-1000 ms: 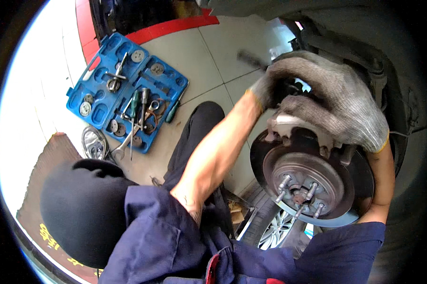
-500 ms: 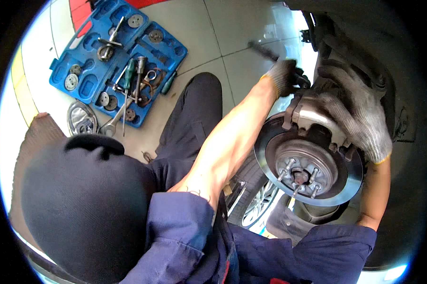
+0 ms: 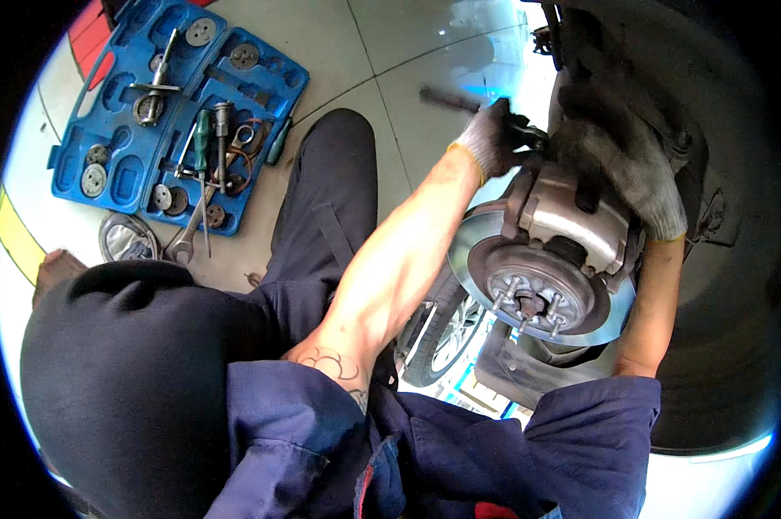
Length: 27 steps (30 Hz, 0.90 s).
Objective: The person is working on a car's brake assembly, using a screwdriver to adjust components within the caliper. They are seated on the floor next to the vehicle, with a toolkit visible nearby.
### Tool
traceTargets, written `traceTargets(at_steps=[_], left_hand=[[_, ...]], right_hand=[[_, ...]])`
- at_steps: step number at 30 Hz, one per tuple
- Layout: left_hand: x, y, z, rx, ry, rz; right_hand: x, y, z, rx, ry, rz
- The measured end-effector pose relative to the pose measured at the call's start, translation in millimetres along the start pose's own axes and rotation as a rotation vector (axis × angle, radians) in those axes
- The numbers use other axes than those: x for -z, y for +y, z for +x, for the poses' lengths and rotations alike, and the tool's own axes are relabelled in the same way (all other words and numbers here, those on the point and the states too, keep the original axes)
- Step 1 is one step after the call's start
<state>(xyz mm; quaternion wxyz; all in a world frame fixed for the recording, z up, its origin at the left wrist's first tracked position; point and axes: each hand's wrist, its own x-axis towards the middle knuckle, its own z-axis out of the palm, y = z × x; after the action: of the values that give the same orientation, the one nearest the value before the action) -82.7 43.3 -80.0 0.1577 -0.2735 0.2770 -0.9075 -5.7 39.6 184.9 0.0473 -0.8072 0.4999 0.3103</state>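
My left hand [image 3: 492,143], in a grey glove with dark finger coating, is closed round a dark-handled wrench [image 3: 446,97]. The handle sticks out to the left, and the tool's other end lies at the far side of the brake caliper [image 3: 576,212]. That metal caliper straddles the brake disc [image 3: 472,251], above a hub with several bare wheel studs [image 3: 527,303]. My right hand [image 3: 637,169], gloved too, bends round the caliper's far right side. One dark finger hangs over its face; the other fingers are blurred in shadow.
A blue tool case [image 3: 269,82] lies unfolded on the tiled floor at the far left, holding round discs, a screwdriver and a press tool. A spanner [image 3: 184,246] and a clear pouch [image 3: 126,238] lie beside it. A wheel [image 3: 446,346] rests below the disc; dark bodywork [image 3: 728,329] closes off the right.
The view has shifted, so the scene sits further left. My right hand has drawn back from the caliper's face, uncovering more of it. My left hand keeps hold of the wrench.
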Motion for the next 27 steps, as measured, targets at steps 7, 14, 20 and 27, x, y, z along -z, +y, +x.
traceTargets(at_steps=[7, 14, 20, 27], left_hand=[[-54, -24, 28, -0.819, 0.491, 1.833], [13, -6, 12, -0.708, 0.510, 2.331], [-90, -48, 2, -0.707, 0.433, 1.269], [11, -33, 12, -0.964, 0.507, 2.495]], right_hand=[[-8, 21, -5, -0.165, 0.088, 0.015], [-10, 20, 9, -0.123, 0.166, -0.104], [3, 10, -26, -0.352, 0.204, 0.094], [-2, 23, -6, -0.352, 0.242, 0.125]])
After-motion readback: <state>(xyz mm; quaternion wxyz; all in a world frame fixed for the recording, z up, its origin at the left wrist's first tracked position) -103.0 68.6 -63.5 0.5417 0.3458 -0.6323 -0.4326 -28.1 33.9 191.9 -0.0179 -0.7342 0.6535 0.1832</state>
